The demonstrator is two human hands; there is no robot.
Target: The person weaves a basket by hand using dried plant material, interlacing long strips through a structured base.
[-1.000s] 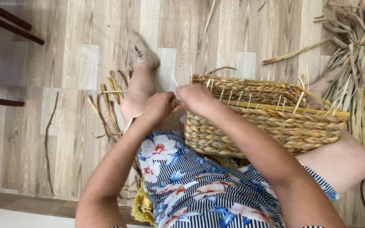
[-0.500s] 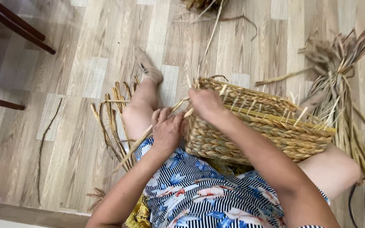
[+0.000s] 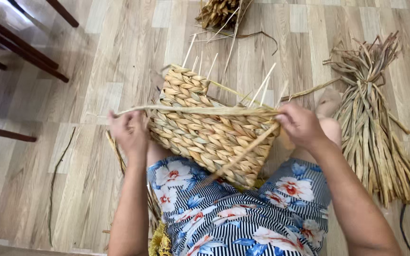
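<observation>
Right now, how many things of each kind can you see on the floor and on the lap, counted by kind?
Woven basket, on the lap, right hand at its edge: 1
Long straw strand, stretched between left hand and right hand: 1
Bundles of dried straw, large and partly cut off at the top: 2
Thin loose stem on the floor: 1
Total: 5

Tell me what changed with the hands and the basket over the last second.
The hands moved apart: the left hand went out past the basket's left side, the right hand to its right end, drawing a long straw strand taut across the top. The woven basket turned on the lap. The dried straw bundle stayed on the floor.
</observation>
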